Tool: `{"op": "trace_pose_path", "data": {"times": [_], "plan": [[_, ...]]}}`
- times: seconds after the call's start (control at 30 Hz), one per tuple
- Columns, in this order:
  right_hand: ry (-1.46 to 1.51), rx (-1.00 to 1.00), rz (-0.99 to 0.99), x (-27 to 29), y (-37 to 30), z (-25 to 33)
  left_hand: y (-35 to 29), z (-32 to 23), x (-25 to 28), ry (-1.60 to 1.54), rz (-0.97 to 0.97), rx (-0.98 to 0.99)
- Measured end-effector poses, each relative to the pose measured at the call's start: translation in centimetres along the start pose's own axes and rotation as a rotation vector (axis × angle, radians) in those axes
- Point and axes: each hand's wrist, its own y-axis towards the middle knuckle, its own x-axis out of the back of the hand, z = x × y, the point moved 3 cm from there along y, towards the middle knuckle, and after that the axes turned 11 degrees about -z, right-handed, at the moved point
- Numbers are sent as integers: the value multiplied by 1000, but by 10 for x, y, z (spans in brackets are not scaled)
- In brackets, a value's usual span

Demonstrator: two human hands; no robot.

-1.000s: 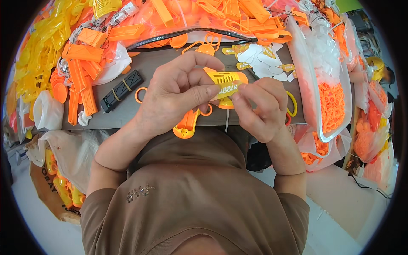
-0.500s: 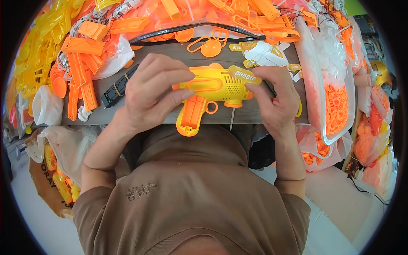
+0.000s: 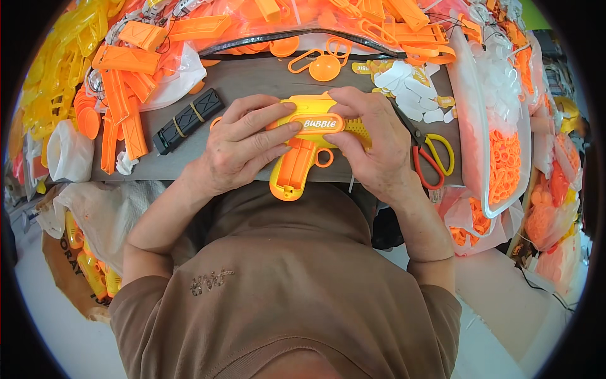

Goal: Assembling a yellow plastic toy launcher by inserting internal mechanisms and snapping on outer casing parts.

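Observation:
A yellow and orange toy bubble gun (image 3: 297, 162) is held over the table's near edge, its grip pointing down toward me. A printed label sticker (image 3: 320, 124) lies in the orange oval frame on its side. My left hand (image 3: 247, 139) closes on the rear of the gun, fingertips at the label's left end. My right hand (image 3: 374, 140) grips the front part, its thumb by the label's right end and its fingers over the top. Much of the barrel is hidden behind the right hand.
A black banded bar (image 3: 188, 121) lies left on the table (image 3: 252, 76). Red and yellow-handled scissors (image 3: 429, 155) rest right of my right hand. Loose labels (image 3: 404, 85) and an orange piece (image 3: 324, 67) sit beyond. Orange parts (image 3: 129, 63) pile left; a bin (image 3: 489, 202) of orange rings stands right.
The label has moved from my right fingertips at the barrel into the oval frame on the gun's side. My right hand has shifted left onto the gun, uncovering the scissors.

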Motion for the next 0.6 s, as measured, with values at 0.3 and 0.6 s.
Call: {"op": "trace_pose_path", "data": {"times": [0.3, 0.6], "plan": [[15, -2, 4, -3, 0, -3, -3, -3, -3, 44, 28, -27], [-239, 202, -69, -4, -26, -10, -5, -3, -6, 41, 15, -52]]}}
